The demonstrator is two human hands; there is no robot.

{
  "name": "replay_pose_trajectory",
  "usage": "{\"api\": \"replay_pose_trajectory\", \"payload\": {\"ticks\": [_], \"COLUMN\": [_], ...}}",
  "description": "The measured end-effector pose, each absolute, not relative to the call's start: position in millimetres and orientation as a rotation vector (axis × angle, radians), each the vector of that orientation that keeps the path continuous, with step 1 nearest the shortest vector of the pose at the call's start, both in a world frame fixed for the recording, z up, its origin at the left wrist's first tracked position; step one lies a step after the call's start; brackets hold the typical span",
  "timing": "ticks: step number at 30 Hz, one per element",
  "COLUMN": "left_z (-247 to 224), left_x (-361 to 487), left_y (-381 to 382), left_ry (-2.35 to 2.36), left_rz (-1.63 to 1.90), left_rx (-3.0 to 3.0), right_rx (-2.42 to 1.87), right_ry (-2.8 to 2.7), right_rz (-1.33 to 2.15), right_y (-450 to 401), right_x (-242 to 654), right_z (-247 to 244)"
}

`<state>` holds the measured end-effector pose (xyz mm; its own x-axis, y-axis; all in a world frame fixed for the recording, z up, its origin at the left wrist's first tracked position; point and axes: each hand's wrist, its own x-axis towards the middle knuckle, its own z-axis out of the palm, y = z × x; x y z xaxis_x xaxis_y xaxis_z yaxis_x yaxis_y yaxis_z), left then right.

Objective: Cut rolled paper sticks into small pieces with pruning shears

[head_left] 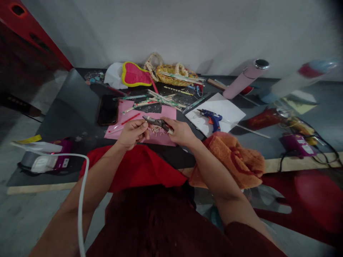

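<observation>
My right hand (180,130) is wrapped round the handles of a pair of pruning shears (158,122), whose blades point left. At the blade tips, my left hand (134,133) is closed in a pinch; what sits between its fingers is too small to make out. Beneath both hands lies a sheet of pink paper (168,140). Small pale cut pieces (155,130) are scattered on it, just under the shears. A red stick (130,119) rests on the paper beyond my left hand. Farther back, several thin wrapped sticks (160,99) lie crossed in a loose pile.
A phone (108,110) lies left of the paper. To the right, a blue glue gun (211,118) rests on white paper (232,113), near an orange towel (233,157). A wicker basket (171,76) and a pink bottle (245,80) stand toward the wall. A white cable (83,185) crosses my left arm.
</observation>
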<state>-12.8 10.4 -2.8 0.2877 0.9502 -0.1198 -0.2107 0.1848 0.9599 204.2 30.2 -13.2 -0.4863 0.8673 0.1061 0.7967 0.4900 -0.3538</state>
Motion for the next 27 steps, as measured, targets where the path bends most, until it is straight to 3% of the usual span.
{"api": "replay_pose_trajectory", "payload": {"ticks": [7,15,27], "left_z": [-10.7,-14.5,-10.8], "left_x": [-8.2,-17.3,-20.2], "left_y": [13.2,15.5,15.6], "left_ry": [1.188,1.182,1.092], "left_rz": [1.207,1.117,1.108], "left_rx": [1.355,1.501,1.42], "right_rx": [-1.475,-1.472,-1.379], "right_ry": [-2.36,-2.387,-2.411], "right_rz": [0.287,0.107,0.282], "right_y": [32.4,32.3,33.5], "right_x": [204.1,206.4,204.6], "right_z": [-19.2,-14.2,-20.5]}}
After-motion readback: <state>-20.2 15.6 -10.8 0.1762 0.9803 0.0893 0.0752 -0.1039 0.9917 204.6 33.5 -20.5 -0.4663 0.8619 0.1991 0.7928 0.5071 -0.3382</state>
